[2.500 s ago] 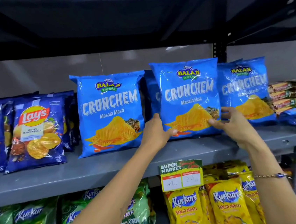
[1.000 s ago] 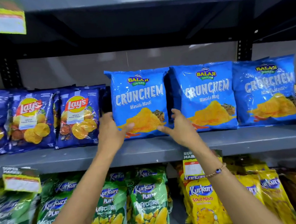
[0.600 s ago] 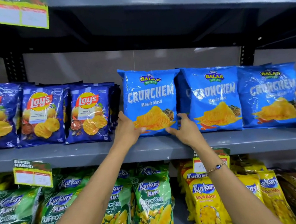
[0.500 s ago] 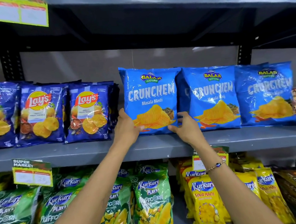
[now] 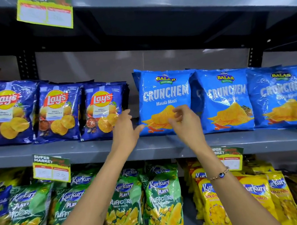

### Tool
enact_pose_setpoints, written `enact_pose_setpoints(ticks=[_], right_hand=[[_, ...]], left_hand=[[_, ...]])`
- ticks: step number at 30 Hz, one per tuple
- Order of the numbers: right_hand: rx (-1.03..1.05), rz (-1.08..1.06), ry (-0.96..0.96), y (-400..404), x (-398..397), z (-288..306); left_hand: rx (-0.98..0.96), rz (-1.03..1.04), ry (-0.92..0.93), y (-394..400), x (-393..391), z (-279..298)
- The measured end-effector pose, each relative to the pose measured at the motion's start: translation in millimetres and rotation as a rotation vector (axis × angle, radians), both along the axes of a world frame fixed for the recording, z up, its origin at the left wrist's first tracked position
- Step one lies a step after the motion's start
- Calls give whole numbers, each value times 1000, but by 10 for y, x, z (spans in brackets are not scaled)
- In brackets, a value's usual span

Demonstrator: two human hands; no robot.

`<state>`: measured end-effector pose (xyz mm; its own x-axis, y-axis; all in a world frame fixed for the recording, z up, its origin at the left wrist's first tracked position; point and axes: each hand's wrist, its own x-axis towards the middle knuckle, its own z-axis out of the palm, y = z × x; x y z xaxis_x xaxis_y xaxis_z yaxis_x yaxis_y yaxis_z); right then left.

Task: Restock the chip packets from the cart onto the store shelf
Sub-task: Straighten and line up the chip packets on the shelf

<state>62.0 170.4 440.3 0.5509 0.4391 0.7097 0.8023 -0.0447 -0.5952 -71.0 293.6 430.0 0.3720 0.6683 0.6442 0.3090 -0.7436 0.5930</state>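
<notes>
Crunchem packet (image 5: pixel 163 101): stood upright on the shelf (image 5: pixel 85 149), beside the Lay's row (image 5: pixel 56 111). Left hand (image 5: pixel 126 131) spread, empty, at its lower corner. Right hand (image 5: pixel 186 122) loosely curled before its front, gripping nothing. Step: straightening, seemingly finished. Next: fetch another from the cart, unseen.

Your right hand (image 5: pixel 185 121) hid the lower middle of the Crunchem packet (image 5: pixel 163 99); beside it, the rightmost packet's (image 5: pixel 279 96) print blurred.

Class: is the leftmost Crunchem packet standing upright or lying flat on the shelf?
Upright. The leftmost Crunchem packet stands on its bottom edge on the shelf, label facing out.
</notes>
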Motion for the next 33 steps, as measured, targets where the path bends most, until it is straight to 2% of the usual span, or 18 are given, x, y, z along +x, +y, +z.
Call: enact_pose_setpoints(ticks=[3,5,9,13,16,19,25,33], right_hand=[[-32,191,35,240,-336,23],[-100,245,60,407,-501,5],[-239,291,140,729,-695,-66],[-366,304,232,959,-800,-82],[-387,351,333,1073,-830,-54],[-404,396,352,1208,-834,-46],[-345,354,389,1372,-817,-74],[-303,346,383,1471,-829,-88]], left_hand=[[49,92,-121,237,-424,36],[28,170,-132,435,-698,64],[-85,254,29,698,-1047,108],[-168,197,197,758,-1115,90],[-169,180,253,765,-1099,97],[-199,179,261,816,-1086,137],[-239,149,294,876,-1109,238],[-189,145,195,932,-1112,231]])
